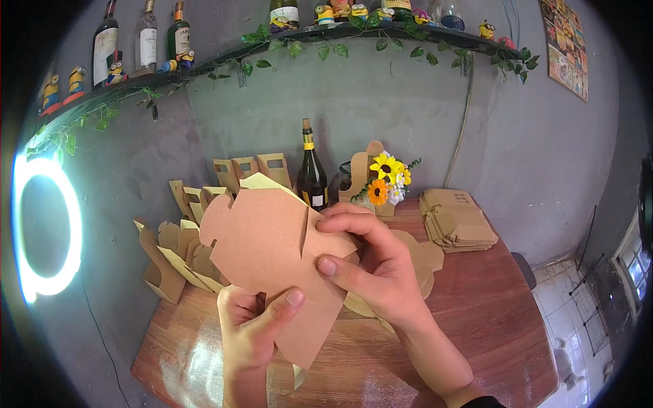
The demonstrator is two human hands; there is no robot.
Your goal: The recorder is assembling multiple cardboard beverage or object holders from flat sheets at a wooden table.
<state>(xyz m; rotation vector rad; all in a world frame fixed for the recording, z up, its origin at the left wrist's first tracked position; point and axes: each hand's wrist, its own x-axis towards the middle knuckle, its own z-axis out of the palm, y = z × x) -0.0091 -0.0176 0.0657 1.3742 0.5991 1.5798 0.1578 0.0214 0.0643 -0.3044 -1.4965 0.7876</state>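
Between my two hands I hold a brown cardboard box blank (265, 238) up above the table, tilted, with notched edges at its left and a slit near its right side. My left hand (255, 326) grips its lower edge, the thumb lying on the front face. At the right side, my right hand (374, 262) pinches the card beside the slit, thumb in front and some fingers over the edge. Behind my right hand, more flat cardboard blanks (425, 262) lie on the table, partly hidden by the hand and the held piece.
Folded cardboard carriers (163, 265) crowd the table's left back. A dark bottle (311, 173) and a carrier with artificial flowers (386, 178) stand behind the held card. Stacked flat cardboard (459, 221) sits at the back right of the wooden table (476, 313). A ring light (20, 224) glows at left.
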